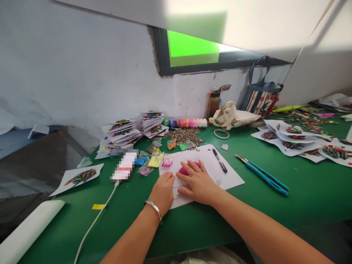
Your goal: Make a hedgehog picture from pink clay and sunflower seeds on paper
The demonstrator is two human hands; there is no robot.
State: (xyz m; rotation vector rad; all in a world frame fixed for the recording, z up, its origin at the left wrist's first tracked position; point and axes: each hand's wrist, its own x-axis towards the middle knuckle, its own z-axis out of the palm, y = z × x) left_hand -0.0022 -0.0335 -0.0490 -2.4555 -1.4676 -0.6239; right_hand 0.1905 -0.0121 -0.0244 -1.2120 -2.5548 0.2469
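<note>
A stack of white paper lies in front of me with a flattened magenta piece of modelling clay on it. Spread fingers of my right hand rest flat over the clay and partly cover it. At the paper's left edge is my left hand, a silver bangle on its wrist, its fingers curled closed on the sheet. Just beyond the hands, a small packet with pink bits sits on the paper. A black pen lies on the paper's right side.
Bags of coloured clay and a pile of sunflower seeds lie behind the paper. Blue-handled tweezers are to the right, a phone with a cable to the left. Seed-decorated sheets are stacked at the back, near a bottle.
</note>
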